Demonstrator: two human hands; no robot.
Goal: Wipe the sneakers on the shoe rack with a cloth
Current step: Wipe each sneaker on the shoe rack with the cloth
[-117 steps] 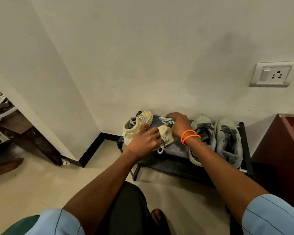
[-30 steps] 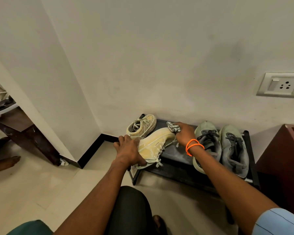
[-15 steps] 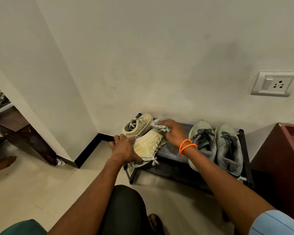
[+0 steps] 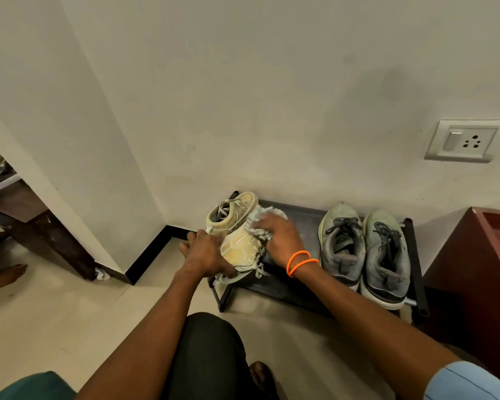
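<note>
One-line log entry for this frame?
step: wiping | left hand: holds cream sneaker | right hand: presses cloth on it | grey pair: on rack

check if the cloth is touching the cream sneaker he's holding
Touching: the head view shows the right hand pressing the cloth onto the cream sneaker.

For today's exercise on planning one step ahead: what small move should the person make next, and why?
Probably draw the cloth under the right hand down along the cream sneaker: the left hand holds it tilted, and the cloth sits only at its far end.
</note>
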